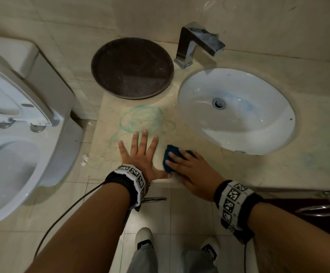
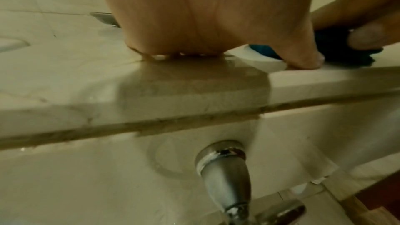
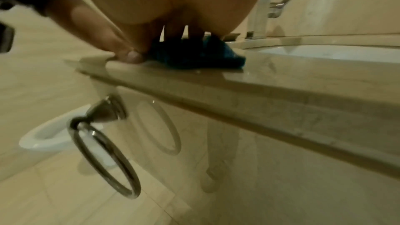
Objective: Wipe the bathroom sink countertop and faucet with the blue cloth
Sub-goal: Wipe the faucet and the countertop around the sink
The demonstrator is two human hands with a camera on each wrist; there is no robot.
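The blue cloth (image 1: pixel 170 152) lies bunched on the beige marble countertop (image 1: pixel 239 170) near its front edge, left of the white sink basin (image 1: pixel 239 119). My right hand (image 1: pixel 187 166) lies on top of the cloth (image 3: pixel 225 54), fingers stretched over it and pressing it down. My left hand (image 1: pixel 140 152) rests flat on the counter just left of the cloth (image 2: pixel 262 51), fingers spread, its thumb against the cloth. A blue-green smear (image 1: pixel 142 119) marks the counter beyond the left fingertips. The chrome faucet (image 1: pixel 195 44) stands behind the basin, untouched.
A round dark brown tray (image 1: pixel 132 67) sits at the back left of the counter. A white toilet (image 1: pixel 12 154) with its lid up stands to the left. A chrome towel ring (image 3: pixel 103 160) hangs on the cabinet front below the counter edge. Blue streaks show inside the basin.
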